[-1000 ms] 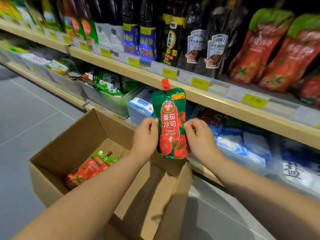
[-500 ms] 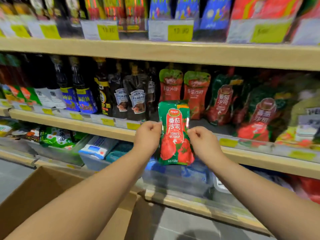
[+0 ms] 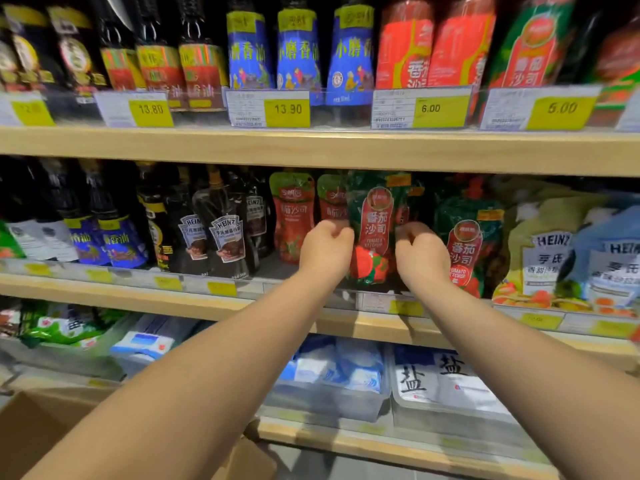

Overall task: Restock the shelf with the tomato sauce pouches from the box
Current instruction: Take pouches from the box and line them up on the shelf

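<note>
Store shelving is filling the view, the middle shelf [image 3: 138, 296] carrying dark sauce bottles [image 3: 221, 237] beside red-and-green pouches [image 3: 464, 251]. The box [image 3: 31, 434] is showing as a cardboard corner at lower left. The left hand [image 3: 323, 247] and right hand [image 3: 420, 252] are pinching the tomato sauce pouch [image 3: 372, 233] by its side edges with curled fingers [image 3: 337, 230]. They are holding it upright, label outward, likely to stand it among its matches.

The left grip [image 3: 325, 249] and right grip [image 3: 420, 254] are bare, as are the left arm [image 3: 194, 382] and right arm [image 3: 519, 368], each narrowest at the wrist nearest the shelf [image 3: 138, 301].
</note>
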